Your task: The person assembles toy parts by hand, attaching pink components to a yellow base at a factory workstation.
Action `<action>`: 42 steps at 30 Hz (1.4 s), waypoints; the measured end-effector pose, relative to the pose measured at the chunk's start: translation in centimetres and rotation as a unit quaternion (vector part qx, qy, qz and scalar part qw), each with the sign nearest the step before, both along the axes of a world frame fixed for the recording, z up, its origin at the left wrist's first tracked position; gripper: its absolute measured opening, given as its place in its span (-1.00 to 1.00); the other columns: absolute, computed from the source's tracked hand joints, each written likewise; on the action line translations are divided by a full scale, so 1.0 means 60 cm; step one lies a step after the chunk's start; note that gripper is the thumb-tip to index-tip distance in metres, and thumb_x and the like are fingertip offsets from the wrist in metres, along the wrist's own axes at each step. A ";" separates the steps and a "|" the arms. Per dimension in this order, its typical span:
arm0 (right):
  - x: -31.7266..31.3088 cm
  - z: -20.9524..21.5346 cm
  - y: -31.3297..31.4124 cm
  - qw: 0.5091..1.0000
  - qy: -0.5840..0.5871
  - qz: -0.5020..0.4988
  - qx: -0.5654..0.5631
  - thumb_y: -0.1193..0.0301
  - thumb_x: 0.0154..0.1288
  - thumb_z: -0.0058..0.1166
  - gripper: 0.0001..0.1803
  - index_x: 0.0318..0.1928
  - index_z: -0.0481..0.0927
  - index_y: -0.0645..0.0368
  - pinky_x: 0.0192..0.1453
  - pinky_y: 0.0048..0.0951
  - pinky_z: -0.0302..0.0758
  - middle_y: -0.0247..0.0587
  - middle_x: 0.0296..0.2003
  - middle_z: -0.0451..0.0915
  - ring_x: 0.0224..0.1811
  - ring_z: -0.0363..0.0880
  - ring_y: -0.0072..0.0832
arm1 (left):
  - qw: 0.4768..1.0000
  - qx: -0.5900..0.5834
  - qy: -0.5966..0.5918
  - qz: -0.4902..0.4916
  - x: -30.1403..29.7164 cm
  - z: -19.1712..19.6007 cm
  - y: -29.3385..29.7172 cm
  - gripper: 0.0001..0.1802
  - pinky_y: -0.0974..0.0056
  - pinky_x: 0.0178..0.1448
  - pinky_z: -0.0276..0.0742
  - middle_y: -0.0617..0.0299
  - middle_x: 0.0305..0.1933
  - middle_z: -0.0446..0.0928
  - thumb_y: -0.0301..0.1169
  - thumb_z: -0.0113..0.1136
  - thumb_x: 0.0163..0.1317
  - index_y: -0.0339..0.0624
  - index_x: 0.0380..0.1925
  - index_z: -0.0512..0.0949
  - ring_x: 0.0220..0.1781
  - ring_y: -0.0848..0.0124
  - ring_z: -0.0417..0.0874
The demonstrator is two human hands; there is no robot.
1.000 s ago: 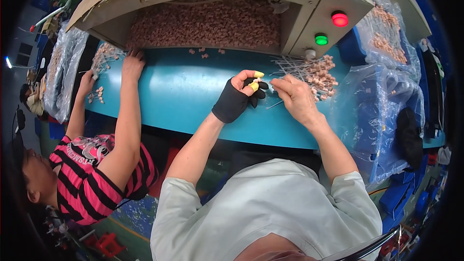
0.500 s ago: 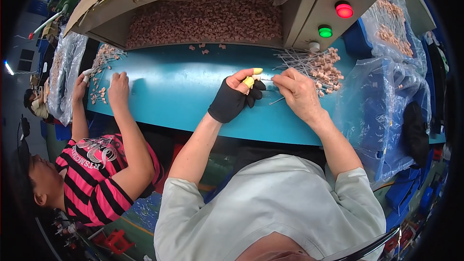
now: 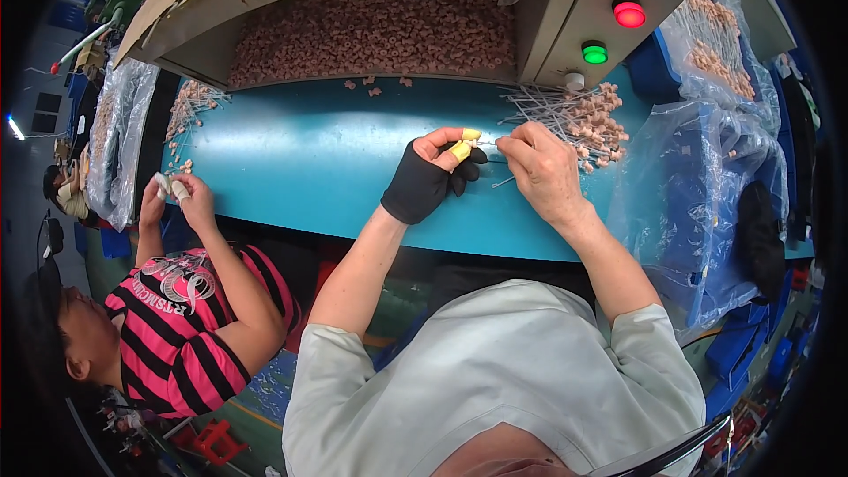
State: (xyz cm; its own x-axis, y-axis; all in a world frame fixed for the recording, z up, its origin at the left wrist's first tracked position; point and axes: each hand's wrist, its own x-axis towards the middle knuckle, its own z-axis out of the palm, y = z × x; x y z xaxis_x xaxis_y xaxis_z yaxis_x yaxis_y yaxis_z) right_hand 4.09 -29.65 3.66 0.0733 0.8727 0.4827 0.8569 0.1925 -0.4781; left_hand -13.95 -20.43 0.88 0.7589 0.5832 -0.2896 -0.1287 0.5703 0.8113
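Observation:
My left hand (image 3: 422,178) wears a black fingerless glove, with yellow covers on the thumb and forefinger. Those two fingertips pinch a small pale pink piece (image 3: 474,143), mostly hidden between them. Just to its right, my bare right hand (image 3: 546,172) holds a thin metal rod (image 3: 488,142) between thumb and forefinger, its end reaching the left fingertips. Another thin rod (image 3: 503,183) pokes out below the right hand. Beyond that hand lies a heap of thin rods with pink pieces on their ends (image 3: 596,128).
A blue-green tabletop (image 3: 327,168) spans the front of a metal housing (image 3: 565,26) full of loose pink pieces (image 3: 371,31). Red (image 3: 629,12) and green (image 3: 594,52) lights glow on it. Plastic-lined blue bins (image 3: 698,203) stand right. A co-worker (image 3: 190,318) handles similar rods at left.
My hands stay almost in place, the right one shifting slightly against the left fingertips. The co-worker's hands have come together and drawn back toward the table edge.

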 end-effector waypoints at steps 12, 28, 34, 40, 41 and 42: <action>-0.008 0.010 -0.007 0.988 0.103 0.042 -0.106 0.58 0.16 0.15 -0.90 -0.27 0.62 0.26 -0.39 -0.30 0.48 -0.12 -0.48 0.55 -0.45 0.58 -0.20 | 0.999 0.031 0.033 -0.016 0.000 0.006 -0.006 -0.78 0.49 -0.41 0.45 0.25 -0.30 0.60 -0.46 0.05 0.34 -0.26 -0.06 0.53 -0.42 0.59 0.56; -0.031 -0.019 -0.041 0.991 0.084 0.056 -0.082 0.60 0.12 0.14 -0.92 -0.33 0.57 0.25 -0.49 -0.23 0.43 -0.11 -0.54 0.51 -0.54 0.55 -0.16 | 0.991 0.041 0.090 -0.085 0.001 0.019 -0.027 -0.84 0.45 -0.41 0.50 0.26 -0.40 0.58 -0.48 0.06 0.34 -0.31 -0.16 0.55 -0.45 0.57 0.55; -0.020 0.013 -0.044 0.996 0.020 0.050 -0.068 0.47 0.09 0.25 -0.86 -0.32 0.59 0.17 -0.38 -0.23 0.39 -0.20 -0.51 0.48 -0.43 0.52 -0.24 | 0.976 0.080 0.159 -0.124 -0.023 0.038 -0.027 -0.78 0.45 -0.44 0.45 0.27 -0.40 0.59 -0.41 0.06 0.34 -0.29 -0.12 0.56 -0.44 0.58 0.55; 0.032 -0.003 0.025 0.971 -0.189 -0.144 -0.023 0.40 0.02 0.24 -0.87 -0.47 0.56 0.14 -0.18 -0.21 0.29 -0.20 -0.39 0.42 -0.20 0.40 -0.26 | 0.988 0.056 0.146 -0.009 -0.060 0.035 -0.019 -0.63 0.51 -0.40 0.40 0.23 -0.24 0.56 -0.35 -0.03 0.40 -0.31 0.12 0.42 -0.44 0.62 0.45; 0.041 -0.012 0.032 0.966 -0.216 -0.145 -0.004 0.41 0.01 0.20 -0.88 -0.52 0.54 0.14 -0.21 -0.20 0.28 -0.16 -0.43 0.41 -0.24 0.39 -0.25 | 0.995 -0.004 0.096 0.030 -0.060 0.033 -0.011 -0.63 0.53 -0.34 0.40 0.23 -0.23 0.56 -0.39 -0.06 0.39 -0.37 0.12 0.41 -0.43 0.61 0.41; 0.040 -0.008 0.031 0.965 -0.218 -0.148 -0.011 0.43 0.01 0.19 -0.90 -0.53 0.55 0.15 -0.20 -0.20 0.28 -0.20 -0.42 0.43 -0.22 0.40 -0.26 | 0.994 -0.066 0.047 0.073 -0.064 0.033 -0.004 -0.63 0.54 -0.29 0.39 0.23 -0.23 0.55 -0.42 -0.08 0.39 -0.42 0.11 0.40 -0.43 0.60 0.37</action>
State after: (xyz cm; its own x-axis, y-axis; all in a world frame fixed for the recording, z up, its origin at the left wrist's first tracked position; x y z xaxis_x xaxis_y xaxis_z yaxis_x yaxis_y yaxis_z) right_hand 6.51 -27.80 3.17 0.1151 0.8548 0.5061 0.9934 -0.0979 -0.0605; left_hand -17.80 -20.67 2.85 0.6342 0.6380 -0.4367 -0.1451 0.6530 0.7433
